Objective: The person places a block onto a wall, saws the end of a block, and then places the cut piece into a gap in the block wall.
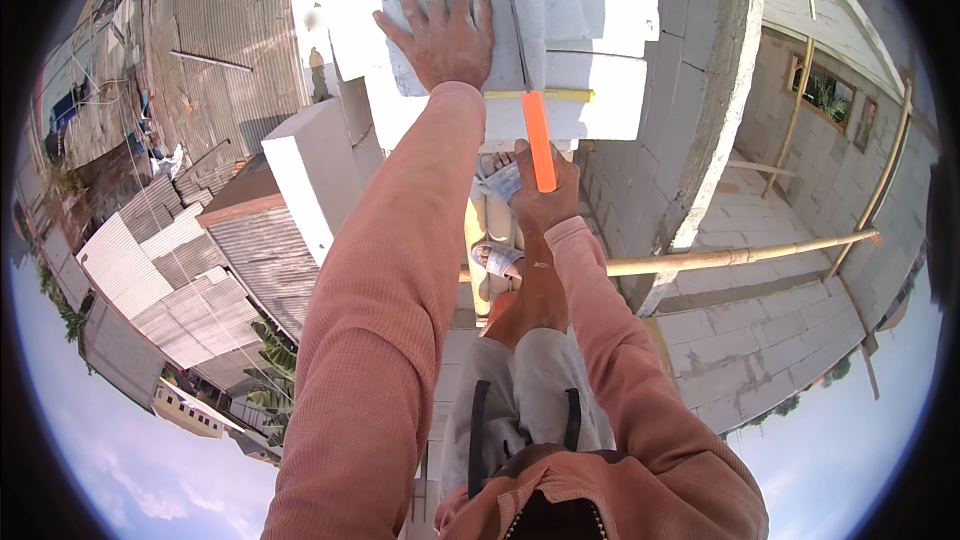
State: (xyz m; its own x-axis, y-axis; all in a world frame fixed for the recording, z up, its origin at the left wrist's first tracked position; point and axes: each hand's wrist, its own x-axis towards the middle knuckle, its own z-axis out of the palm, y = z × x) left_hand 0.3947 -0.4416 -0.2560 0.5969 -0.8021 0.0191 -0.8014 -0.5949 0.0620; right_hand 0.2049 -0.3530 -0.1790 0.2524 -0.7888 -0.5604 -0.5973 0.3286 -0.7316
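My left hand (440,35) lies flat on a white lightweight concrete block (405,75), its fingers spread. My right hand (548,185) is closed round the orange handle of what looks like a handsaw (538,140). Its thin dark blade, seen almost edge-on, runs away from me over the white blocks, just right of my left hand. A narrow yellow strip (575,96) crosses the block near the front of the handle. More white block (600,15) lies to the right of the blade, partly in shadow.
Below, my sandalled foot (497,258) stands on a narrow support. A bamboo pole (740,255) runs off to the right, past a rough concrete column (715,130) and block walls. Another white block (310,175) stands at the left, above corrugated metal roofs (170,280).
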